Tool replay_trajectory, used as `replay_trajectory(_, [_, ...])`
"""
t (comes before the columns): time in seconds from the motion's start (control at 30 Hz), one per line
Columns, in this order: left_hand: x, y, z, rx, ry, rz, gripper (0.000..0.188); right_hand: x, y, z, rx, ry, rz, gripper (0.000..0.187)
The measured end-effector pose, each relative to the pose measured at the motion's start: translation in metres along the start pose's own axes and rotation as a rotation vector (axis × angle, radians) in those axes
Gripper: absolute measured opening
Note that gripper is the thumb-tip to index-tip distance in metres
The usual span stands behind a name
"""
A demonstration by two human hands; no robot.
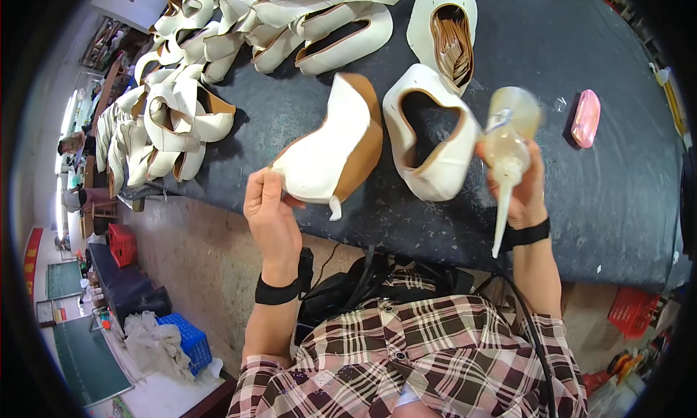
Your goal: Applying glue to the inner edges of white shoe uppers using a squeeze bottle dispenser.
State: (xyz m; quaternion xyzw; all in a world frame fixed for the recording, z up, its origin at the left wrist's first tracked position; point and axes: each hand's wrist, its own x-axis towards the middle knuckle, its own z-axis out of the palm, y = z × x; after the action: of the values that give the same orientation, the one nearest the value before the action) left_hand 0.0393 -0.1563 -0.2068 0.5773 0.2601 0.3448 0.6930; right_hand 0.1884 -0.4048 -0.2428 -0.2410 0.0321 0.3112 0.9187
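Observation:
My left hand (pixel 274 218) pinches the near edge of a white shoe upper (pixel 316 153), which is raised above the dark table and shows its brown lining along the right side. A small white tab sticks out at its lower end. In my right hand (pixel 534 189) is a translucent squeeze bottle (pixel 514 113) with pale contents, tipped so its long thin nozzle points toward me; its base is blurred. Between my hands another white shoe upper (pixel 449 175) lies on the table, opening upward. Beyond it sits a white upper (pixel 422 37) with a stack of brown pieces (pixel 451 48) inside its opening.
A heap of white uppers (pixel 163 120) lies at the table's left, and several more uppers (pixel 345 51) line its far side. A pink oblong object (pixel 586 118) rests on the dark table (pixel 595 200) at right. On the floor side stand a red crate (pixel 122 245) and a blue basket (pixel 187 342).

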Motion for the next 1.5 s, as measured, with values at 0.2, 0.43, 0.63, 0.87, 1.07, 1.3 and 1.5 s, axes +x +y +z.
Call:
replay_trajectory(0.2, [0.005, 0.035, -0.004, 0.259, -0.223, 0.675, 0.014, -0.04, -0.046, -0.003, -0.057, 0.04, -0.409, 0.054])
replay_trajectory(0.43, [0.008, -0.026, 0.005, 0.726, -0.558, 0.286, 0.022, -0.08, -0.043, -0.062, 0.077, 0.164, -0.439, 0.044])
replay_trajectory(0.63, [0.024, -0.021, 0.021, 0.672, -0.793, 0.324, 0.024, -0.108, -0.051, -0.08, 0.222, 0.209, -0.463, 0.039])
replay_trajectory(0.87, [0.044, 0.004, 0.014, 0.534, -0.786, 0.225, 0.019, -0.11, -0.079, -0.058, -0.511, 0.59, -0.763, 0.043])
replay_trajectory(1.07, [0.034, 0.035, 0.017, 0.062, -0.658, -0.044, 0.016, -0.104, -0.083, -0.036, -0.112, 0.08, -0.675, 0.05])
replay_trajectory(1.3, [0.004, 0.044, 0.033, -0.034, -0.603, -0.224, 0.024, -0.055, -0.032, 0.036, -0.115, 0.061, -0.479, 0.051])
replay_trajectory(1.5, [-0.019, 0.035, 0.048, -0.085, -0.608, -0.331, 0.026, -0.03, -0.045, 0.077, -0.409, -0.105, -0.58, 0.05])
